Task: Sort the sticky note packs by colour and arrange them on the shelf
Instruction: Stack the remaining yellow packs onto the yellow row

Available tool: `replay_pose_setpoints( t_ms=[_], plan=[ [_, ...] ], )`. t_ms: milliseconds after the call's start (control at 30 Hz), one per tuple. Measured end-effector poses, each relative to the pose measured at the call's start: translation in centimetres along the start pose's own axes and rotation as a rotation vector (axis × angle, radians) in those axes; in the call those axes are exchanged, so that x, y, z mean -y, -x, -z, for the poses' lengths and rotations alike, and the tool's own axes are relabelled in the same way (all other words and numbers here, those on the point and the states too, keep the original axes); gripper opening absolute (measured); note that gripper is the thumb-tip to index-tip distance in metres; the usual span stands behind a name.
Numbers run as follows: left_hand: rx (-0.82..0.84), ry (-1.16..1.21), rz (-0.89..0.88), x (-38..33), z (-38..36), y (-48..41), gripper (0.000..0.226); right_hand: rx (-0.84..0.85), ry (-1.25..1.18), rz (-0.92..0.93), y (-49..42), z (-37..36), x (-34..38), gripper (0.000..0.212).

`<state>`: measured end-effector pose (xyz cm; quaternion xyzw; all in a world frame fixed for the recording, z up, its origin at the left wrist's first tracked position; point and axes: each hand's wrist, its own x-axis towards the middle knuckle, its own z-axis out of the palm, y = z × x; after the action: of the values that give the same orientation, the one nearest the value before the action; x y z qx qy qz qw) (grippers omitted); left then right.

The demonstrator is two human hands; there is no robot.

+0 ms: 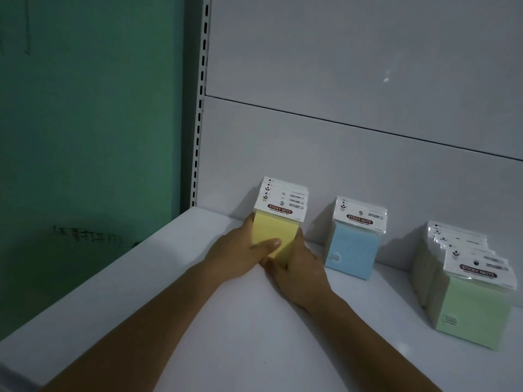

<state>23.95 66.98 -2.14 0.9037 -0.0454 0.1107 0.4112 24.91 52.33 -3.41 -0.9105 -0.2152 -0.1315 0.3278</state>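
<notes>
Green wall [85, 123]: painted surface at left, bearing dark handwritten characters [87, 236] low down. Slotted upright [201, 108]: pale metal post with one column of vertical slots, just beside the wall. Back panels [353, 66]: two pale grey sheets meeting at a dark slanted seam [339, 122]; small bright mark [386, 79] on the upper sheet

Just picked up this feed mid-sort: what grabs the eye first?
The left hand and right hand clasp the yellow packs, which stand at the back left of the white shelf against its rear panel. To their right stand the blue packs. Further right, a longer row of green packs runs forward toward the camera.
</notes>
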Motion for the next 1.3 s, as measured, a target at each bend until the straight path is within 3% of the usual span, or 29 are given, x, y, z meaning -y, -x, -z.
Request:
replay_pose_setpoints(
  t_ms=[300, 467, 633, 833, 1100, 1200, 1267, 1300],
  plan=[
    [-0.097, -0.077, 0.046, 0.0, -0.5, -0.2, 0.065, -0.013, -0.015, -0.034, -0.3, -0.1, -0.2, 0.075],
    [-0.06, -0.042, 0.042, 0.2, -0.2, -0.3, 0.064, 0.023, 0.072, -0.055, -0.3, -0.4, -0.1, 0.088],
    [-0.022, 0.032, -0.009, 0.5, -0.2, -0.5, 0.066, 0.077, 0.004, -0.146, -0.2, 0.2, 0.2, 0.098],
    [-0.023, 0.007, -0.009, 0.8, -0.5, -0.7, 0.082, 0.132, 0.028, -0.083, -0.3, 0.7, 0.4, 0.081],
    [-0.076, 0.095, -0.02, 0.3, 0.0, 0.0, 0.088, 0.131, -0.059, -0.162, 0.7, 1.8, 1.4, 0.087],
    [-0.378, -0.081, -0.078, -0.9, 0.5, 0.8, 0.076, 0.022, -0.116, -0.189, 2.7, 3.8, 0.8, 0.06],
    [-0.539, -0.182, -0.267, -2.5, 0.6, 1.9, 0.059, -0.104, -0.114, -0.179, 4.2, 5.6, -0.6, 0.033],
    [-0.54, -0.182, -0.361, -3.6, 0.3, 2.5, 0.052, -0.17, -0.127, -0.183, 4.9, 6.5, -1.5, 0.022]
  ],
)
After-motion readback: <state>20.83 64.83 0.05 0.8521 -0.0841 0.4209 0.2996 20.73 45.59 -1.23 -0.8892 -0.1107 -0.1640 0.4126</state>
